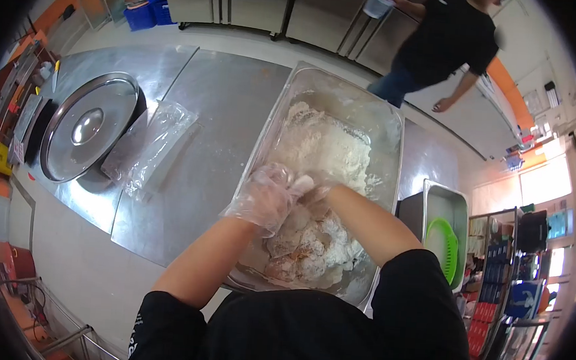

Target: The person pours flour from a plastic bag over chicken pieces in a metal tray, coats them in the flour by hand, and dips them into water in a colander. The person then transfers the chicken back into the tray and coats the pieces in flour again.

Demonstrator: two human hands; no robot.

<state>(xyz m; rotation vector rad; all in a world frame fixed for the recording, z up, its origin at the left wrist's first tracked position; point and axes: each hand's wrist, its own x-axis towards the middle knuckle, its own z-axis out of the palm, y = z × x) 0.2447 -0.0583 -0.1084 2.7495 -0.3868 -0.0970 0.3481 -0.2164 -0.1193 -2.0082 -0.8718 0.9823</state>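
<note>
A large metal tray [256, 157] lies on the steel table, with white flour [326, 146] heaped in its far part. Flour-coated pieces [310, 250] lie in the near part. My left hand [266, 193], in a clear plastic glove, is over the middle of the tray with its fingers bent inward. My right hand [316, 187], also gloved, meets it there. Between the two hands is a small white-coated piece [301, 183]; both hands appear closed around it, though the fingertips are partly hidden.
On the steel table [223, 103] are a round metal lid [90, 127] and a clear plastic bag [161, 149] to the left. A deep metal pan [442, 196] holding a green basket [443, 249] stands right. Beyond the table a person [445, 41] holds a container [378, 4].
</note>
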